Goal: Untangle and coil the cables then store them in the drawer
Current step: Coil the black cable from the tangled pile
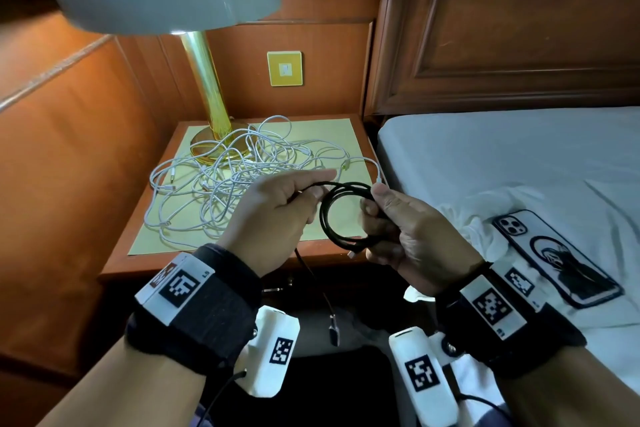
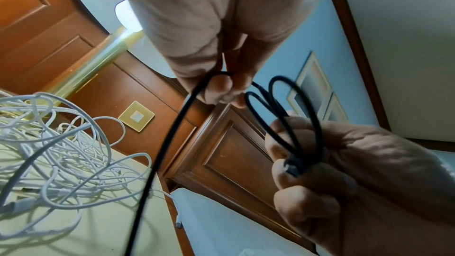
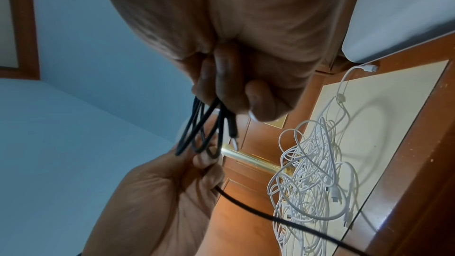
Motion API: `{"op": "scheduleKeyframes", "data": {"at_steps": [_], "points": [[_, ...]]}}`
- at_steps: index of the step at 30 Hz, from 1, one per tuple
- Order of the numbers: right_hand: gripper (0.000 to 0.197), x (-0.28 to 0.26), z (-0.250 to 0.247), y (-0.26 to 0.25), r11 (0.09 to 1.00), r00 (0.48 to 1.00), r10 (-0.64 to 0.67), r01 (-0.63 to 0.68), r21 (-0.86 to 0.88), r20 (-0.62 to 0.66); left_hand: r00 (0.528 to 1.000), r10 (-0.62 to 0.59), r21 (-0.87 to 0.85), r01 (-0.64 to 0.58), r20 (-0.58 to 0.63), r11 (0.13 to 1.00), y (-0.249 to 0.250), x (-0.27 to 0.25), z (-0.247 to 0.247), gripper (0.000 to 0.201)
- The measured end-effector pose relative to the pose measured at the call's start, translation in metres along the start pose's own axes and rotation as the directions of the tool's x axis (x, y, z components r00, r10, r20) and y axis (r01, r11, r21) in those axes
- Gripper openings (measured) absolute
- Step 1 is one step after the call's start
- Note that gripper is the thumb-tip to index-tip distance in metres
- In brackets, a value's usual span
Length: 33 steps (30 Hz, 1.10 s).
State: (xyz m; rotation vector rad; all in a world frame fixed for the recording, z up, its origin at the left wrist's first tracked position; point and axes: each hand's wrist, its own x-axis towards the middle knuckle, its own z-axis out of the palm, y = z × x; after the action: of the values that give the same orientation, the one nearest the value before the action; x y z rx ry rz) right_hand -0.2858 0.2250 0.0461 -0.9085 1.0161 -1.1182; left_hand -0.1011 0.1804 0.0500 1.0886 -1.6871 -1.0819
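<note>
Head cam: right hand clamps the black cable coil over the counter's front edge, left hand pinching the loose tail, which hangs down.

Left wrist: white cables sit tangled mid-counter.

Right wrist: coil loops bunched under curled fingers.

My head camera looks forward and down over both wrists at the bedside table and the bed to its right. My left wrist camera looks up along the palm, very close. My right wrist camera does likewise. All three share the white cables and the lamp.
</note>
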Motion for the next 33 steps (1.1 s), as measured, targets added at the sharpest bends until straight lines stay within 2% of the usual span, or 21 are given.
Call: {"op": "scheduleKeyframes", "data": {"at_steps": [5,7,9,11,12,17,21,25,29,33], "points": [[0.033,-0.003,0.002,0.000,0.998,0.995,-0.060,0.061,-0.008,0.075,0.979,0.140,0.242,-0.100,-0.151,0.965,-0.003,0.001,0.002,0.027],[0.033,-0.003,0.003,0.000,0.995,0.993,-0.090,0.092,-0.026,0.082,0.977,0.073,0.189,-0.034,-0.202,0.981,-0.001,0.000,0.003,0.014],[0.034,-0.001,0.003,0.002,0.991,0.991,-0.113,0.118,-0.070,0.071,0.982,-0.104,-0.087,0.091,-0.158,0.992,0.007,-0.002,0.003,0.010],[0.034,-0.001,0.005,0.007,0.982,0.990,-0.132,0.136,-0.129,0.039,0.969,-0.239,-0.343,0.205,-0.059,0.917,0.015,-0.007,0.004,0.015],[0.031,0.000,0.006,0.009,0.975,0.989,-0.147,0.149,-0.164,0.020,0.964,-0.262,-0.389,0.228,-0.038,0.893,0.018,-0.008,0.005,0.016],[0.034,0.002,0.013,0.015,0.900,0.966,-0.257,0.224,-0.373,-0.039,0.950,-0.303,-0.331,0.265,-0.071,0.906,0.017,-0.010,0.010,0.015],[0.039,0.006,0.011,0.017,0.798,0.933,-0.338,0.215,-0.563,-0.122,0.932,-0.359,-0.305,0.354,0.041,0.884,0.018,-0.008,0.006,0.021],[0.038,0.009,0.011,0.015,0.719,0.888,-0.428,0.224,-0.658,-0.166,0.954,-0.273,-0.223,0.296,0.127,0.929,0.020,-0.010,0.007,0.022],[0.035,0.008,0.016,0.018,0.629,0.846,-0.521,0.289,-0.721,-0.115,0.952,-0.257,-0.231,0.291,0.165,0.929,0.019,-0.007,0.007,0.015],[0.034,0.013,0.012,0.024,0.558,0.781,-0.616,0.339,-0.758,-0.104,0.955,-0.235,-0.246,0.275,0.180,0.929,0.020,-0.005,0.009,0.018]]}}
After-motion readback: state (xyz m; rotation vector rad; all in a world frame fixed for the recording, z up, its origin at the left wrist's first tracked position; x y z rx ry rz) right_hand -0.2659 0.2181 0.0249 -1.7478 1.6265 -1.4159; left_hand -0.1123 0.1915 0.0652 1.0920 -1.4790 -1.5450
